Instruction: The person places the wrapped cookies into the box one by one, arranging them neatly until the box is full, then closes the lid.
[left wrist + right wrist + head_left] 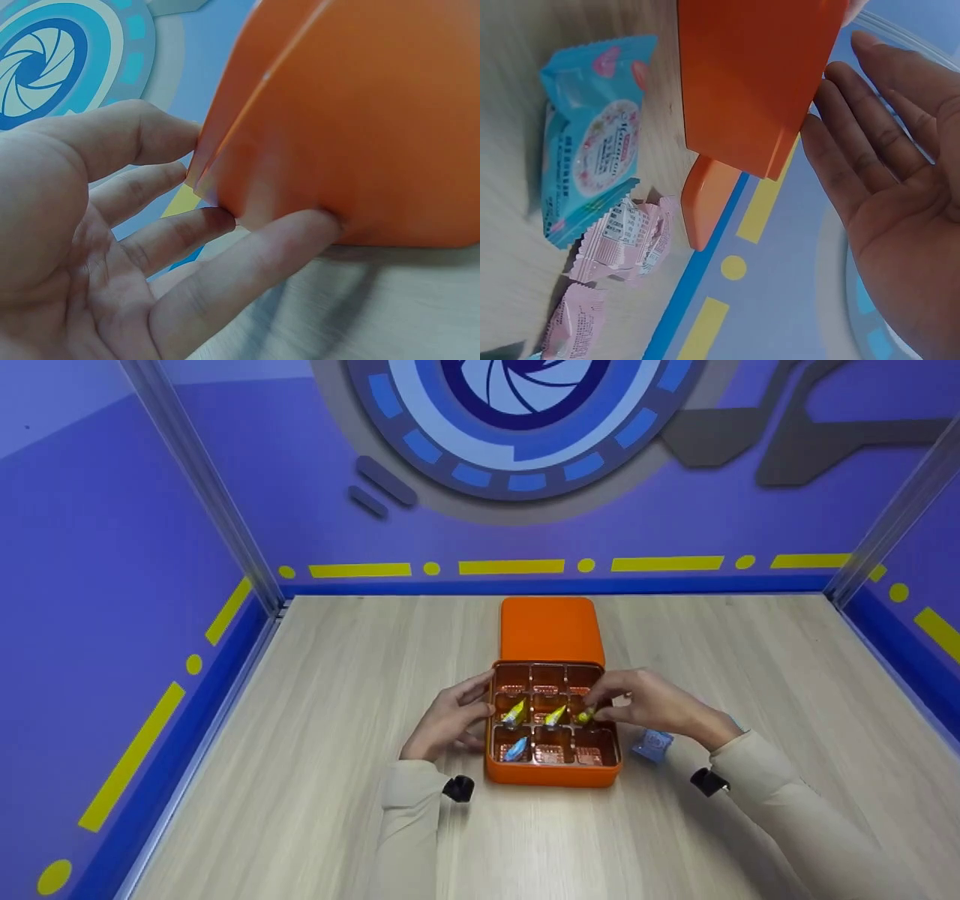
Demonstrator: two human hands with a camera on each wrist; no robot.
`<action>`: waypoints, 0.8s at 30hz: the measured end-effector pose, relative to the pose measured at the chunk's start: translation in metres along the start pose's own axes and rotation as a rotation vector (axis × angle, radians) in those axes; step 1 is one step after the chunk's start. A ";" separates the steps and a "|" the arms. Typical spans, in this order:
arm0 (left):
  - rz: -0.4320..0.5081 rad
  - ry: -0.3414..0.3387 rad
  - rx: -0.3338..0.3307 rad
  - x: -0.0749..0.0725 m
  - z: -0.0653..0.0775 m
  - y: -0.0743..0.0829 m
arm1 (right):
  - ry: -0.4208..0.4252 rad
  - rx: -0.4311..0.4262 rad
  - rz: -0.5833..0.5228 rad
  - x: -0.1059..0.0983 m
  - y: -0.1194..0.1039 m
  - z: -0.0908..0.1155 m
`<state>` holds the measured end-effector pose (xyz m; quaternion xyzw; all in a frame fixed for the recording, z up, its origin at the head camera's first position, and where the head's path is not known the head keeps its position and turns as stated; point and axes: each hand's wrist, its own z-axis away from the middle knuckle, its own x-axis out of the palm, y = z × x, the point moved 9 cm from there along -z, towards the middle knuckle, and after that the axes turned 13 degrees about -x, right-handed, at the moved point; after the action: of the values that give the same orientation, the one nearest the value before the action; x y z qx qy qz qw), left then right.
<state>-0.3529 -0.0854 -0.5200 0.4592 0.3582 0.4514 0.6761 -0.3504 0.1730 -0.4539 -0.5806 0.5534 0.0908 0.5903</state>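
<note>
In the head view an orange tin holds a clear divided tray. Yellow wrapped candies lie in its middle row, and a blue wrapped candy sits in the near left compartment. The right hand reaches over the right rim, thumb and forefinger pinching a small yellow candy in the middle right compartment; the right wrist view hides that pinch behind the tin wall. With fairly straight fingers, the left hand touches the tin's left side; the left wrist view shows its fingertips against the wall.
The orange lid lies directly behind the tin. To the right, partly under the right arm, are a blue wrapped candy and pink wrapped candies. Blue-purple panels enclose the wooden table at the back and sides.
</note>
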 end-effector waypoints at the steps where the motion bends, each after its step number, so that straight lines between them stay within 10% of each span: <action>1: 0.000 0.002 0.000 0.000 0.000 0.000 | 0.008 0.012 -0.009 -0.001 0.001 0.001; 24: 0.015 0.012 0.006 0.000 0.001 -0.001 | 0.129 0.042 -0.051 -0.021 -0.005 0.033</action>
<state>-0.3520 -0.0856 -0.5206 0.4613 0.3602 0.4581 0.6690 -0.3360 0.2091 -0.4441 -0.5867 0.5770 0.0266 0.5675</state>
